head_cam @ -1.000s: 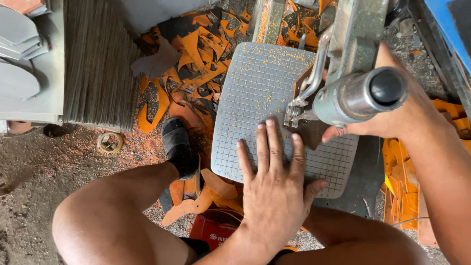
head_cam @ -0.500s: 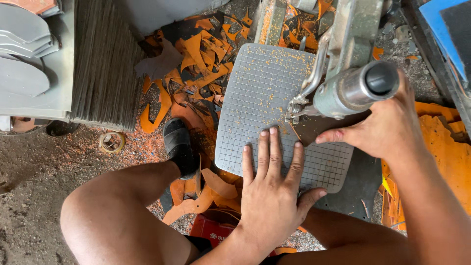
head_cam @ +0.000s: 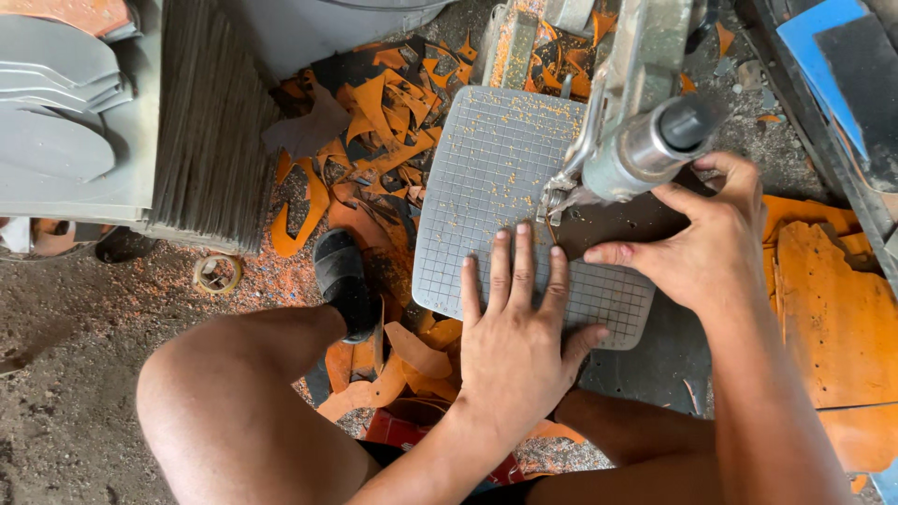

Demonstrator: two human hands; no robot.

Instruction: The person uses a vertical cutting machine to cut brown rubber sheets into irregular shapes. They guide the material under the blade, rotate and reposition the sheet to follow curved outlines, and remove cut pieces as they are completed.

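A grey gridded sheet, dusted with orange crumbs, lies on a saw's table. My left hand lies flat on its near part, fingers straight and pointing at the blade. My right hand grips the sheet's right side just below the machine's metal cylinder, thumb pointing left towards the blade. The sheet's right edge is hidden under that hand and the machine head.
Orange offcuts litter the floor beyond my black shoe. A stack of grey sheets and cut grey shapes stand at left. A tape roll lies on the dirt. Large orange sheets lie at right.
My left hand has slid forward on the sheet towards the blade. My right hand has dropped from beside the cylinder to below it, on the sheet's right side.
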